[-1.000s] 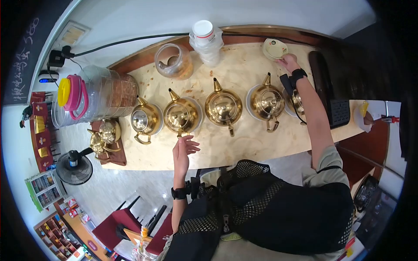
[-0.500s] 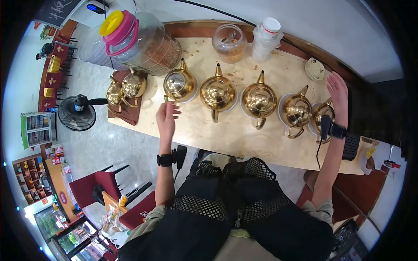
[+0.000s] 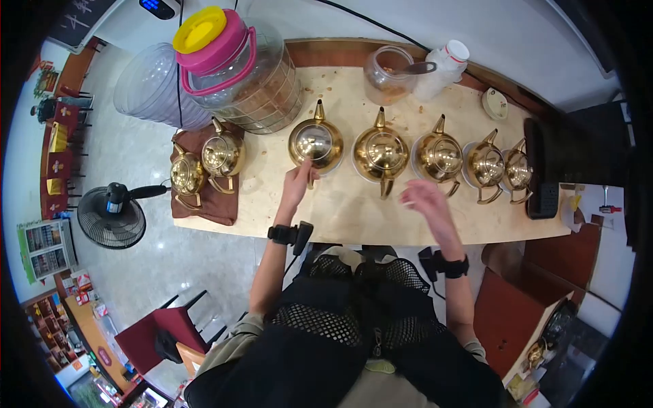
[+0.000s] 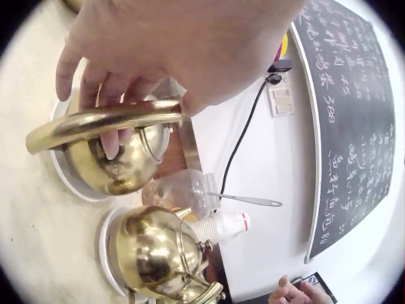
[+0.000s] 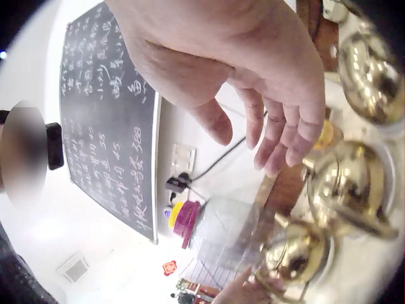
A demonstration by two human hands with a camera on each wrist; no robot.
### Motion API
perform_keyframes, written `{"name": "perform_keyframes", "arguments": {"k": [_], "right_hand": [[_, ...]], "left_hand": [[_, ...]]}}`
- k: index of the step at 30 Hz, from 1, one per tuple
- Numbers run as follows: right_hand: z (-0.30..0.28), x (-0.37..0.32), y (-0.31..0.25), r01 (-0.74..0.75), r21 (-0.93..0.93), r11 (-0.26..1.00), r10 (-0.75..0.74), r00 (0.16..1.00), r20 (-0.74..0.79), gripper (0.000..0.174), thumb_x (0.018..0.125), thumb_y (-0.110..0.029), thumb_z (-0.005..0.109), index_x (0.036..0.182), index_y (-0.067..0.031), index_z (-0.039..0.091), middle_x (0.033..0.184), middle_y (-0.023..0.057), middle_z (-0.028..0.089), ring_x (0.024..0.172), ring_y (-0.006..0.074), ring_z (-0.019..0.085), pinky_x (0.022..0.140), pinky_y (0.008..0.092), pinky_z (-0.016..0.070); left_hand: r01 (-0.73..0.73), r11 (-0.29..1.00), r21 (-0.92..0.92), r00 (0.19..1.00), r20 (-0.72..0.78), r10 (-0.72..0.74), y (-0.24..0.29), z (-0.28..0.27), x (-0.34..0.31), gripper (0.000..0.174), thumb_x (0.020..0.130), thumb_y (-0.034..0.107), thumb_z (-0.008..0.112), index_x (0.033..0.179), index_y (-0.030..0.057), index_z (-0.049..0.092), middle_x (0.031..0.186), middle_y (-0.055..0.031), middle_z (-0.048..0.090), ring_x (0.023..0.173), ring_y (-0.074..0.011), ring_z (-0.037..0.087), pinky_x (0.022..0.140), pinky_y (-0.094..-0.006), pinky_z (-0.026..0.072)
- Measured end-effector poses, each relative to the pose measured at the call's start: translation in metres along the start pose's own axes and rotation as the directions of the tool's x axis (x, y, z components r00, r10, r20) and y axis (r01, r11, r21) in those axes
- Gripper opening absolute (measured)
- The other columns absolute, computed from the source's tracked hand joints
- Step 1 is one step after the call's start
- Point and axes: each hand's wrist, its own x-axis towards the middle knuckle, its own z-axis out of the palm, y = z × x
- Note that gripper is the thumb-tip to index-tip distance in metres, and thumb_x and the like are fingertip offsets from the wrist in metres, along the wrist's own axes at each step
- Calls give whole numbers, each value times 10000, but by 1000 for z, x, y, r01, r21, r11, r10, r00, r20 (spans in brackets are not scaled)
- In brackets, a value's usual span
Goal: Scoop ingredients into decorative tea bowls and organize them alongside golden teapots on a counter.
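While the left hand (image 3: 297, 185) grips a golden teapot (image 3: 315, 139), the right hand (image 3: 428, 204) hangs free over the desk (image 3: 326, 219)

Seen from above, a person in a dark mesh vest (image 3: 309, 316) faces a pale desk where five shiny golden pots stand in a row, spouts toward the far side and handles toward the near side. The gripped one is at the left end of this row, upright on its white plate (image 4: 71, 182). In the left wrist view, the fingers (image 4: 111, 151) of the left hand pass behind the curved handle, between it and the pot's body, with the thumb near the handle's right end.

The right hand is well to the right, over the near part of the desk, close to the handles of the second pot (image 3: 381, 153) and the middle pot (image 3: 439, 155). Its fingers are relaxed and slightly bent, clear of both.

At the left end of the desk, two smaller pots (image 3: 223, 153) sit close together on a brown cloth (image 3: 219, 212). Beyond them, on the far left, stands a large clear jar (image 3: 271, 95) with a yellow and pink lid. Along the far edge, moving right, come a small glass jar (image 3: 384, 80) with a spoon handle (image 3: 420, 68) sticking out, a stack of white cups (image 3: 439, 76) and a small pale dish (image 3: 494, 103). A black tray (image 3: 542, 180) lies at the right end. Off the left end is a black fan (image 3: 112, 216).
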Motion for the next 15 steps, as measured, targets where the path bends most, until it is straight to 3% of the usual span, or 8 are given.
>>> {"name": "perform_keyframes", "arguments": {"k": [1,4,5,12,15], "right_hand": [[18,0,8,-28,6,1000,28,998,64,203,771,-144,483,957,-60,481,814,35,553,764,104,519,663,218,389],[57,8,33,-104,-12,995,104,981,162,204,783,-150,472,964,-57,480,823,43,551,788,115,519,674,220,393],[67,10,42,-140,-25,990,143,971,193,206,791,-153,461,970,-54,482,831,51,550,811,125,519,686,221,396],[107,54,91,-353,103,930,338,930,144,252,789,-185,454,1005,-55,442,864,61,536,797,134,522,672,226,399],[111,89,115,-392,215,895,363,918,162,290,785,-206,450,1030,-56,411,903,79,526,815,141,518,671,234,403]], "left_hand": [[89,987,-134,992,95,-77,2,3,3,368,812,306,403,754,-23,556,603,-49,531,576,-96,489,545,-205,361],[131,977,-169,968,234,-89,0,-2,14,338,807,268,408,757,-35,552,526,-25,484,503,-91,441,509,-201,341],[149,950,-275,963,259,-76,3,-5,12,300,795,220,409,749,-40,551,493,-13,446,473,-87,410,479,-201,325],[166,976,-139,897,432,-92,25,-79,-32,270,786,180,389,735,-26,557,513,7,427,483,-75,379,476,-201,295],[161,979,-123,922,374,-104,14,-103,-59,252,777,161,380,720,-13,553,501,20,402,483,-69,348,458,-197,268]]}}
